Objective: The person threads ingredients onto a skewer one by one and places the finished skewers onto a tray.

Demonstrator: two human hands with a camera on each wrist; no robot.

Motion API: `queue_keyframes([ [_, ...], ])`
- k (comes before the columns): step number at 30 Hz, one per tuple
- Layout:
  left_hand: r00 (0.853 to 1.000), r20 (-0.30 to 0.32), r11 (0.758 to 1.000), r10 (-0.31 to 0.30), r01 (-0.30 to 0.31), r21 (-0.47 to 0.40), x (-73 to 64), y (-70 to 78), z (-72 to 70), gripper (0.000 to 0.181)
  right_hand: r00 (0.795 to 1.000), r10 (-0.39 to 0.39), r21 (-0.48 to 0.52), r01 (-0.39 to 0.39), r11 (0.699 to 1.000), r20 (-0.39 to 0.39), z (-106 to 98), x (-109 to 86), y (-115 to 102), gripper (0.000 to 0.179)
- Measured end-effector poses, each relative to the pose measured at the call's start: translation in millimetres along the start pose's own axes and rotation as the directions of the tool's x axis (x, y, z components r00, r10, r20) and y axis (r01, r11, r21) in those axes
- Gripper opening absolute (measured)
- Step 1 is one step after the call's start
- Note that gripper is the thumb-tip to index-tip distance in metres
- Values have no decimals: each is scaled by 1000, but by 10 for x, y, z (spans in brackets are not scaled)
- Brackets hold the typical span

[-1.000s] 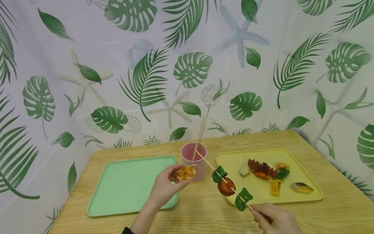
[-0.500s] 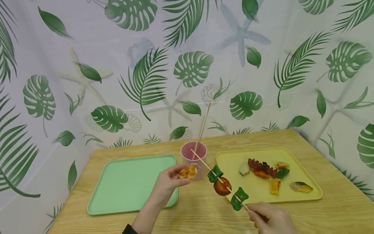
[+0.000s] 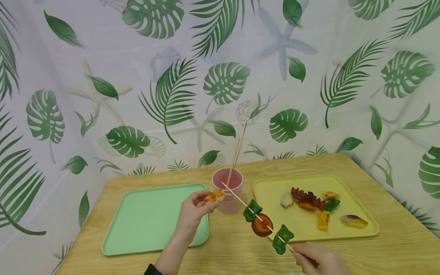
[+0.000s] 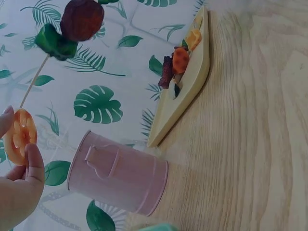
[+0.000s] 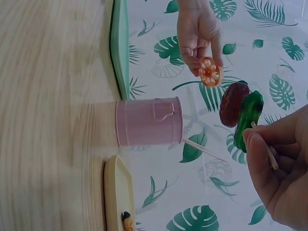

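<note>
My left hand (image 3: 192, 215) pinches a browned lotus root slice (image 3: 214, 196) between thumb and fingers, above the right edge of the green tray. Its holes show in the right wrist view, where the slice (image 5: 210, 72) is seen from the side. In my right hand (image 3: 320, 259) is the lower end of a wooden skewer (image 3: 236, 196). Threaded along it are a green pepper piece (image 3: 252, 210), a round brown piece like a mushroom cap (image 3: 262, 225) and a second green pepper piece (image 3: 283, 239). The bare tip points toward the slice; in the head view they look close but apart.
Behind the hands stands a pink bucket (image 3: 229, 206) with wooden sticks (image 3: 237, 152) in it. A green tray (image 3: 151, 219) lies to the left. The yellow tray (image 3: 271, 187) on the right carries several food pieces, among them a dark red one (image 3: 307, 198).
The skewer in my right hand has shifted left, its tip nearer the slice. My left hand has turned the lotus root slice flatter and drawn it slightly left.
</note>
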State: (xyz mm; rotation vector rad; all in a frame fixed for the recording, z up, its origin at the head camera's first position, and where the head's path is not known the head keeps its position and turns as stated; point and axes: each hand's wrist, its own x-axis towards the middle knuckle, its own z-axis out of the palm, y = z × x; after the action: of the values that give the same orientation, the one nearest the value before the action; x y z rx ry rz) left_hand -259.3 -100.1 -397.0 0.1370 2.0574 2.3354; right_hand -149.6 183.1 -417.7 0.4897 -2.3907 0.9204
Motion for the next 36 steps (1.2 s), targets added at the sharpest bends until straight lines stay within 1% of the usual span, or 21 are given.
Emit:
queue_keyframes([
  [3,997,-69,999,35,-32,38,15,-12,-50,45,996,-86,-27,85,996,-35,-66,-32,30,30],
  [5,994,-97,997,54,-48,66,23,-12,-72,45,988,-151,-43,150,988,-40,-102,-53,47,30],
  [7,992,-108,995,66,-57,85,25,-10,-82,45,979,-201,-61,199,978,-32,-117,-71,58,30],
  [9,991,-107,993,76,-65,99,28,-13,-80,46,975,-223,-80,221,972,-15,-104,-93,54,28],
  [11,991,-100,990,90,-78,118,25,-21,-71,46,973,-229,-94,227,969,-12,-77,-111,38,29],
  [14,991,-78,982,111,-97,162,13,-38,-50,49,974,-225,-80,223,972,-23,-28,-133,7,31],
  [17,994,-44,983,105,-96,159,2,-56,-32,51,975,-215,-63,212,975,-48,-5,-153,-10,30],
  [18,995,-32,985,93,-88,147,0,-58,-29,52,977,-206,-58,203,978,-49,-2,-157,-14,30],
  [21,999,15,997,35,-36,67,7,-63,-35,53,981,-189,-56,186,981,-47,-10,-165,-14,30],
  [24,998,59,1000,-15,14,9,0,-48,-45,54,983,-179,-61,177,982,-39,-14,-165,-2,33],
  [26,996,88,999,-33,36,-29,-11,-32,-47,54,982,-182,-65,179,982,-41,-13,-168,12,33],
  [29,993,111,997,-42,49,-63,-19,-32,-52,53,983,-178,-69,175,982,-41,-2,-180,35,33],
  [31,994,103,997,-34,40,-62,-21,-39,-58,52,981,-187,-62,184,981,-49,3,-191,51,32],
  [32,996,85,998,-29,33,-49,-15,-48,-63,52,980,-190,-55,188,981,-51,5,-198,59,31],
  [34,999,36,1000,-6,6,-9,-7,-64,-73,51,980,-194,-47,191,980,-55,4,-211,68,31],
  [36,999,-26,999,20,-19,44,4,-82,-83,50,979,-194,-39,192,981,-56,0,-218,74,31],
])
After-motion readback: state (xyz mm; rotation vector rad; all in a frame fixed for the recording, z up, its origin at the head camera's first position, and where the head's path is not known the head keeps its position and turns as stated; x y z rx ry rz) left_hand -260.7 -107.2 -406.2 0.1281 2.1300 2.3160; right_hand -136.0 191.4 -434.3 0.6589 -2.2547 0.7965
